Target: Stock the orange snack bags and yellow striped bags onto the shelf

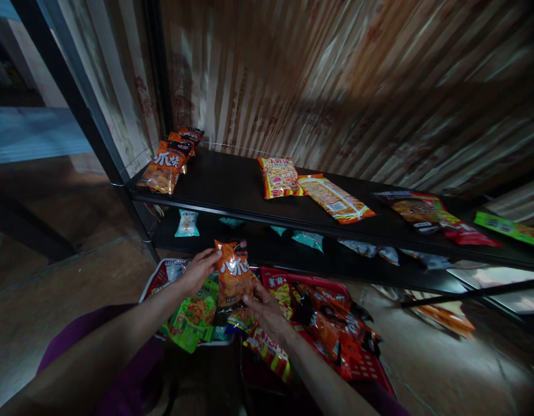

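Observation:
Between my two hands is an orange snack bag with white lettering, held upright above the baskets. My left hand grips its upper left edge. On the lower right edge, my right hand pinches the bag with thumb and fingers. Right below lie a green snack bag and a red-and-yellow snack bag. A red basket full of orange and red bags stands to the right of my right hand. Under my left forearm is a second basket with a pale rim.
Ahead runs a black shelf with matching orange bags at its left end. Farther right on it lie a yellow-and-red bag, a flat packet and a green packet. Teal bags sit on the lower shelf. A metal post rises at left.

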`<state>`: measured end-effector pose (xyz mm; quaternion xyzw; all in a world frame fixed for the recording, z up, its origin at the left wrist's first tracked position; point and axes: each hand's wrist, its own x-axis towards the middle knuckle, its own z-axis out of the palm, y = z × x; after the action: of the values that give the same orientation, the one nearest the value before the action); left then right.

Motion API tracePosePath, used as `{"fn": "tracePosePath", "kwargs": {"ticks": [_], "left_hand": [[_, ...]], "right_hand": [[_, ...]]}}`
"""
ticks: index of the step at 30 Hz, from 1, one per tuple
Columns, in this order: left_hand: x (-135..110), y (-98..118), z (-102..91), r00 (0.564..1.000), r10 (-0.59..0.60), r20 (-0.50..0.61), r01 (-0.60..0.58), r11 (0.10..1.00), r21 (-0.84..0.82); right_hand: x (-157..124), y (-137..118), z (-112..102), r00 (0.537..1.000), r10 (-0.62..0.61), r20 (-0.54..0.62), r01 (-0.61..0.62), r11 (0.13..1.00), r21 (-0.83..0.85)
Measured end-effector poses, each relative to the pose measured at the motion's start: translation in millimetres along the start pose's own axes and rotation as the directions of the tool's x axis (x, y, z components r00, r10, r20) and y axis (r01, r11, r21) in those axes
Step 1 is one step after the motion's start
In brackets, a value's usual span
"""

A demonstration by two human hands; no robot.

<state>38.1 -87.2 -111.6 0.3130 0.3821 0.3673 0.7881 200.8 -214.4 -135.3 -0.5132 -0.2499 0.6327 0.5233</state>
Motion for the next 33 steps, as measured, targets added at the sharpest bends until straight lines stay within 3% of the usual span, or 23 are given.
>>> {"fn": "tracePosePath", "kwargs": {"ticks": [5, 9, 14, 19, 26, 33], "left_hand": [[-2, -2, 4.7, 0.995, -0.073, -0.061, 0.074, 0.997, 0.013], [-1, 3, 8.6, 1.000, -0.006, -0.013, 0.007, 0.995, 0.097], [3, 1, 13.6, 0.993, 0.023, -0.114, -0.011, 0.994, 0.110], [-5, -7, 22.5, 0.997, -0.039, -0.059, 0.049, 0.985, 0.164], [-4, -14, 25.7, 0.996, -0.069, -0.060, 0.080, 0.973, 0.215], [-6, -9, 26.8, 0.995, -0.087, 0.046, 0.067, 0.942, 0.330]], "right_hand": [[-3, 9, 9, 1.000, -0.003, 0.005, 0.003, 0.999, -0.040], [-3, 12, 9, 1.000, 0.016, -0.017, -0.017, 0.998, -0.063], [3, 2, 1, 0.998, 0.030, 0.061, -0.024, 0.994, -0.103], [18, -19, -9, 0.976, -0.103, -0.193, 0.105, 0.994, 0.001], [27, -31, -15, 0.967, -0.098, -0.234, 0.092, 0.995, -0.034], [29, -35, -12, 0.921, -0.066, -0.384, 0.130, 0.981, 0.142]]}}
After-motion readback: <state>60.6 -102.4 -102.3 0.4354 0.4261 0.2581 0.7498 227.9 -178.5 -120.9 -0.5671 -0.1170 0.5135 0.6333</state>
